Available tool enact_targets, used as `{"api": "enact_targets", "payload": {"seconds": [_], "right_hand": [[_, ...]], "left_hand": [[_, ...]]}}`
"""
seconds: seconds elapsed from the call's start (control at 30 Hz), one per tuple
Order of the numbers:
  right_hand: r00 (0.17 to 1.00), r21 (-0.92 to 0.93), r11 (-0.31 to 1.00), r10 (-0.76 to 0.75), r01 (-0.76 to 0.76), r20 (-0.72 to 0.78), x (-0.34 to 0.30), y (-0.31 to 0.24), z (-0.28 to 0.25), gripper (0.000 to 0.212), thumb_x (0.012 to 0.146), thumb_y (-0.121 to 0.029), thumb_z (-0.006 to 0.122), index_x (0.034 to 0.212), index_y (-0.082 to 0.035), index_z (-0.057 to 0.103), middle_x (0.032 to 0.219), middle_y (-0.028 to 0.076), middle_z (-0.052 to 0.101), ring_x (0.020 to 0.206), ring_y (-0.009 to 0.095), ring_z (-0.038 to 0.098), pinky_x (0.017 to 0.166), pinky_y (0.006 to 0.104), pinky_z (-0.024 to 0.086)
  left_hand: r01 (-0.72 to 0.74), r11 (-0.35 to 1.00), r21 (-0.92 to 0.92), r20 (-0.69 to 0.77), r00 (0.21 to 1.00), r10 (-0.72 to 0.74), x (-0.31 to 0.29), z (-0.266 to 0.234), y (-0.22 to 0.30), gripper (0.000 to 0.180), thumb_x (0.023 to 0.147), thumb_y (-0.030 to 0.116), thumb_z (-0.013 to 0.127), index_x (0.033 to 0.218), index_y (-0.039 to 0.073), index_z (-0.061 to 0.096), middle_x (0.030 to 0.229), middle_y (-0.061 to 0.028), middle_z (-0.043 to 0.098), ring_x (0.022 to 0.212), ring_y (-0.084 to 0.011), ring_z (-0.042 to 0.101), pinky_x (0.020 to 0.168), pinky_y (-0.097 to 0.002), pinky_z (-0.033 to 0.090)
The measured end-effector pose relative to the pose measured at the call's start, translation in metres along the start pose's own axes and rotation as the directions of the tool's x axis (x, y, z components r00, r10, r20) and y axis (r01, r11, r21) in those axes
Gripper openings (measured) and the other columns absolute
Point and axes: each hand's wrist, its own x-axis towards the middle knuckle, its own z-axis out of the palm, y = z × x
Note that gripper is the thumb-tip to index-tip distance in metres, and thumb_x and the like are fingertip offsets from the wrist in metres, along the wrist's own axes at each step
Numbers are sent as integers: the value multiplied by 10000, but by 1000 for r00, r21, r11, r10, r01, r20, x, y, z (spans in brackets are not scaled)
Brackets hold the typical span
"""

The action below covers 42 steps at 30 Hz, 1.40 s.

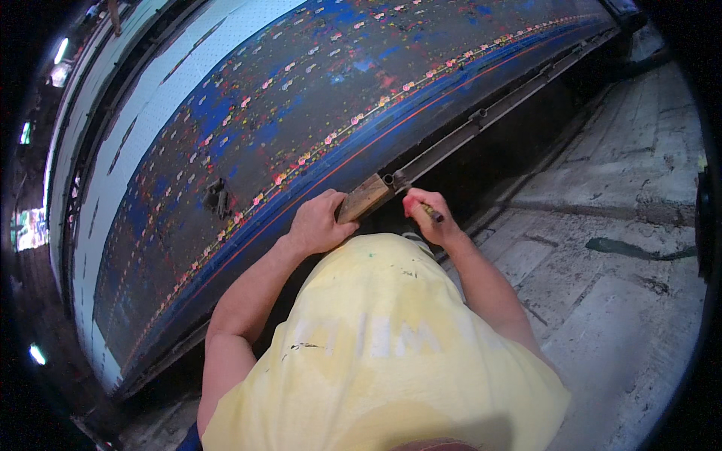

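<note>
My left hand (pixel 316 223) is closed around the near end of a wooden block (pixel 365 197), which lies against the edge of a long, paint-stained table (pixel 301 98). My right hand (pixel 445 224) is closed on a short, slim-handled tool (pixel 435 214); its dark butt end sticks out toward me. Something red shows at the fingers of that hand. The tool's working end lies beside the block's far end, next to a small round metal fitting (pixel 388 180). Its kind cannot be made out.
A metal rail (pixel 519 96) with small round fittings runs along the table's near edge. Small flower prints and blue paint marks cover the tabletop. Pale dotted cloth (pixel 195 49) lies along its far side. A dark lump (pixel 217 197) sits on top. Worn paving (pixel 587 286) is at right.
</note>
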Motion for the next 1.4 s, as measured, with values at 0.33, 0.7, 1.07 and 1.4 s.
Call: {"api": "enact_targets", "payload": {"seconds": [0.33,0.7,1.07,1.4], "right_hand": [[741,120,993,89,-11,-666,4,13,-46,349,1196,-314,599,1002,-48,713,794,-38,600,682,56,526,609,262,444],[716,86,988,-33,128,-697,5,25,-32,152,1126,-98,590,1077,-45,724,976,27,738,773,85,589,676,254,488],[696,-108,986,-167,129,-699,7,19,-44,293,1206,-237,568,1345,-37,731,913,-15,633,762,56,533,654,228,439],[601,263,927,373,-266,-707,-4,-7,-82,199,1004,-65,650,1122,-57,810,867,-12,691,640,68,549,559,259,434]], "left_hand": [[-107,970,-219,126,983,137,4,-12,1,584,821,319,920,1280,16,723,1132,-214,731,1063,-429,735,934,-511,592],[340,871,356,-308,922,-234,-40,-208,-18,560,828,202,783,1362,71,676,1180,-206,743,1082,-466,741,945,-565,598],[718,696,23,-217,683,-697,-104,-157,-203,1209,698,598,1048,1726,258,510,1587,-270,541,1498,-468,572,1245,-531,509],[607,794,35,-330,757,-564,-79,-131,-189,856,703,271,988,1477,75,680,1345,-241,736,1291,-465,699,1104,-542,563]]}}
